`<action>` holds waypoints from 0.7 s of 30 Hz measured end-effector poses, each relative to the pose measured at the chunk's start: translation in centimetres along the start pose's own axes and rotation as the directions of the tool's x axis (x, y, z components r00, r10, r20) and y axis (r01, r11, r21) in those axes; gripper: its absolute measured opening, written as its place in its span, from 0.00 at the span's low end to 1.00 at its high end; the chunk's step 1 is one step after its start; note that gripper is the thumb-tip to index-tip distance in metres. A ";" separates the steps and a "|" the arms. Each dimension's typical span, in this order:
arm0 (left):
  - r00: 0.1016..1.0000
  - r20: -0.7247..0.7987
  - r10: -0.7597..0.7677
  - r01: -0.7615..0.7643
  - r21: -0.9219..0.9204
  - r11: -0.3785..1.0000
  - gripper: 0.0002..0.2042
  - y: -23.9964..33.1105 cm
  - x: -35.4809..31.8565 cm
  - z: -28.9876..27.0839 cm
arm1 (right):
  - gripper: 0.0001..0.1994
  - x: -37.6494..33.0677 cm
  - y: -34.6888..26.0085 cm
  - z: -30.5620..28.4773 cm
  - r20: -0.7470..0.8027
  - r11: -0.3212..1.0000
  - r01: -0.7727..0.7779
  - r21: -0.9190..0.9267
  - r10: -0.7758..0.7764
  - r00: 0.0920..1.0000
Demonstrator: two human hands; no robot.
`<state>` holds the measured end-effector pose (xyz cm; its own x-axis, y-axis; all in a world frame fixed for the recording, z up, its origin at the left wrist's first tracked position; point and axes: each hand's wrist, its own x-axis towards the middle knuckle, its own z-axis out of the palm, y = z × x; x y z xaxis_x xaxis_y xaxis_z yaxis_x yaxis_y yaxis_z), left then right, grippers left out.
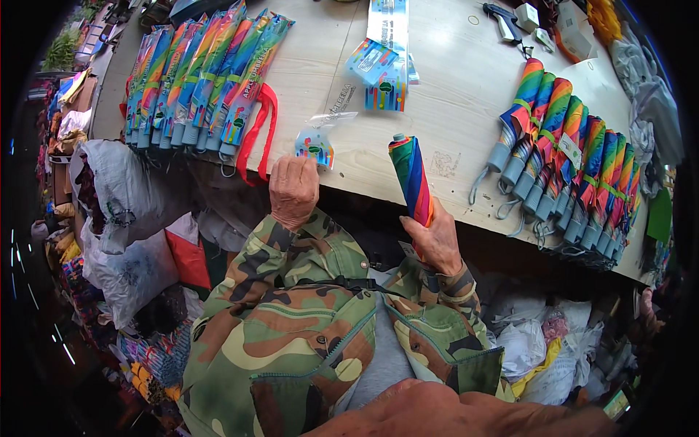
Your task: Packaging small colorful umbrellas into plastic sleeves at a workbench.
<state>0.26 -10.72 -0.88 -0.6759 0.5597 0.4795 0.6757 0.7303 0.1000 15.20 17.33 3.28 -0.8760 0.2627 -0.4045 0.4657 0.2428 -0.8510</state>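
Observation:
My right hand (435, 237) is wrapped round a folded rainbow umbrella (412, 171), held tilted with its grey-tipped end pointing up over the table's front edge. My left hand (294, 191) is closed at the near end of a clear printed plastic sleeve (314, 146), which lies flat on the table; the fingertips are partly hidden. Further back lies a stack of similar printed sleeves (384, 91). On the left, several umbrellas in printed sleeves (196, 84) lie in a row, with a red strap (266, 127) beside them. Several unsleeved rainbow umbrellas (568, 153) lie on the right.
The pale table (444, 87) ends just in front of my body. A dark glue gun (504, 23) and small white boxes (527, 16) are at the back right. White sacks (127, 189) stand at the left below the table edge, and plastic bags (524, 346) lie below right.

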 end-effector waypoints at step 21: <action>0.676 0.728 -0.117 0.709 -0.598 0.375 0.09 -1.4 4.4 0.6 | 0.41 0.3 0.5 1.4 0.111 0.813 0.362 -0.457 -0.351 0.930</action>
<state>-3.83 -9.04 0.59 -0.7498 0.5779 -0.3222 -0.0499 0.4361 0.8985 14.98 16.22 2.25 -0.9919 0.0556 -0.1141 0.1191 0.7190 -0.6847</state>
